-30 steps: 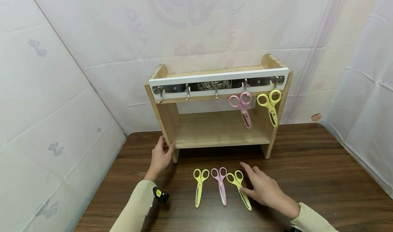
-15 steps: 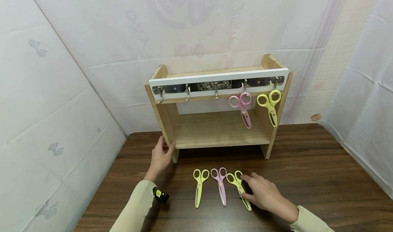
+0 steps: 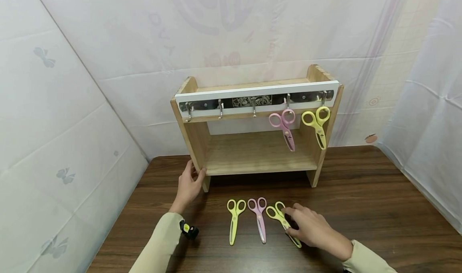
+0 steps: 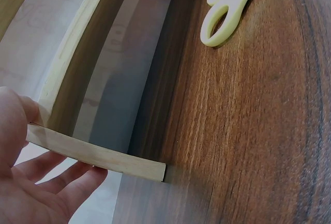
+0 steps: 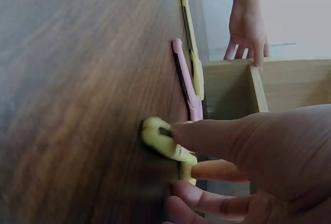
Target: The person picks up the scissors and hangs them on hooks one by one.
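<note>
My left hand (image 3: 188, 186) grips the lower left side panel of a wooden shelf (image 3: 252, 152); in the left wrist view the thumb (image 4: 30, 109) is in front and the fingers behind the panel. On the table, my right hand (image 3: 314, 229) pinches yellow scissors (image 3: 283, 221) between thumb and fingers, partly covering them. To their left lie pink scissors (image 3: 260, 221) and another pair of yellow scissors (image 3: 234, 221), handles toward the shelf. Pink scissors (image 3: 288, 134) and yellow scissors (image 3: 319, 132) hang from the two rightmost hooks of the rail.
A white rail (image 3: 258, 91) with several metal hooks crosses the shelf's upper front. The three hooks at left and middle carry nothing. Patterned white cloth (image 3: 119, 36) surrounds the dark wooden table (image 3: 364, 192) at the back and sides.
My right hand has come down onto the rightmost yellow scissors on the table and taken hold of them. Their blade end has shifted slightly right. My left hand has stayed on the shelf.
</note>
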`<state>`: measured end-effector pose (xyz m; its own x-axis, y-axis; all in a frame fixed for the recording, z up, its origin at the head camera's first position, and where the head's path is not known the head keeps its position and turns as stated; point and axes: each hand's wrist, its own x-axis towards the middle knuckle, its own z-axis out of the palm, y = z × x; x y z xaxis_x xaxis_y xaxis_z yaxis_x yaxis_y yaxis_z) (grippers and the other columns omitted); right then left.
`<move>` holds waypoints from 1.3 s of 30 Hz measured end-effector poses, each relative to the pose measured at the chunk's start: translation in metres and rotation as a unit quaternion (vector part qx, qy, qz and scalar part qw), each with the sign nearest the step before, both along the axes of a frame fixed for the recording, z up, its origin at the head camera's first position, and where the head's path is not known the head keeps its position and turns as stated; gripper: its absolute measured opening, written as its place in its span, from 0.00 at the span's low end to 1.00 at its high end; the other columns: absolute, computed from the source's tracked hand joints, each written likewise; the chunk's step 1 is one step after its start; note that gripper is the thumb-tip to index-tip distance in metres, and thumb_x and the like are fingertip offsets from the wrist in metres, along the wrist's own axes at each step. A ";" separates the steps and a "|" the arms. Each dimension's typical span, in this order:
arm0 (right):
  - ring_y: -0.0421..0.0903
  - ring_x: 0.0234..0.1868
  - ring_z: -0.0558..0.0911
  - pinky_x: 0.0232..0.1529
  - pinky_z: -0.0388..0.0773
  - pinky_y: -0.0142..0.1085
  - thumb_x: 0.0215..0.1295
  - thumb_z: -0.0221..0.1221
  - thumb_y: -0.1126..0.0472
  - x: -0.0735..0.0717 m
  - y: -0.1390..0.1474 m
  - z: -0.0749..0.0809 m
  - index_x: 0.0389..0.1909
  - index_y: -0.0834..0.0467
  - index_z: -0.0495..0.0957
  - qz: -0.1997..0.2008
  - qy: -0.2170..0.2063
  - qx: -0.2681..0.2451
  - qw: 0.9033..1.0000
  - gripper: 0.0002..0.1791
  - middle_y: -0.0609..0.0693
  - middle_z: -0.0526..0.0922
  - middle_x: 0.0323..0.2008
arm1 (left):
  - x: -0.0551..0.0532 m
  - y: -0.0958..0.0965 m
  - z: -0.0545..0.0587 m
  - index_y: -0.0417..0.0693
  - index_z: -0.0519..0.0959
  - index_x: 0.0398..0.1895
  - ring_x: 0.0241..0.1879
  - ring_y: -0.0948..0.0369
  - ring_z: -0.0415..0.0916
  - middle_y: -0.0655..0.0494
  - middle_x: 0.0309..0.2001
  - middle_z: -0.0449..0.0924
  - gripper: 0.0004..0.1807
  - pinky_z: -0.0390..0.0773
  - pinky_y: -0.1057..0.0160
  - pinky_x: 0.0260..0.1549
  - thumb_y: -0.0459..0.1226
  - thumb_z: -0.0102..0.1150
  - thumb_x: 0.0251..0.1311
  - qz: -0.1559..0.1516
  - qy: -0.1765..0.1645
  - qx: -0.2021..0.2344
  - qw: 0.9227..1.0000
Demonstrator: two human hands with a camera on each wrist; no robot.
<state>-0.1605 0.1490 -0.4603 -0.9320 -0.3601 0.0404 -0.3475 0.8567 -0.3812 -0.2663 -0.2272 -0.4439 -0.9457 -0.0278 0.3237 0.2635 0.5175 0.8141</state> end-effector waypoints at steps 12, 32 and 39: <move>0.39 0.30 0.76 0.21 0.71 0.38 0.55 0.77 0.60 -0.004 0.024 0.006 0.52 0.49 0.82 0.002 0.007 0.021 1.000 0.23 0.39 0.76 0.33 | 0.000 -0.001 0.000 0.49 0.65 0.73 0.60 0.41 0.78 0.34 0.64 0.76 0.26 0.83 0.41 0.51 0.41 0.55 0.77 0.001 0.001 -0.001 1.000; 0.37 0.23 0.71 0.18 0.69 0.37 0.58 0.74 0.64 -0.010 0.038 0.003 0.29 0.44 0.80 -0.014 0.018 0.016 1.000 0.13 0.37 0.72 0.25 | 0.001 0.000 -0.001 0.48 0.64 0.75 0.61 0.39 0.77 0.34 0.65 0.74 0.27 0.83 0.40 0.49 0.41 0.55 0.77 0.000 -0.007 -0.003 1.000; 0.36 0.22 0.69 0.16 0.66 0.33 0.56 0.75 0.64 -0.011 0.038 -0.002 0.28 0.46 0.81 -0.014 0.080 0.018 0.997 0.12 0.37 0.70 0.25 | 0.001 0.000 0.000 0.49 0.64 0.74 0.61 0.39 0.77 0.34 0.64 0.75 0.26 0.83 0.40 0.49 0.41 0.55 0.77 0.000 -0.002 -0.002 1.000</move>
<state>-0.1718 0.1872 -0.4619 -0.9245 -0.3383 0.1759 -0.3771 0.8792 -0.2913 -0.2652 -0.2268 -0.4442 -0.9467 -0.0267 0.3210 0.2610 0.5204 0.8130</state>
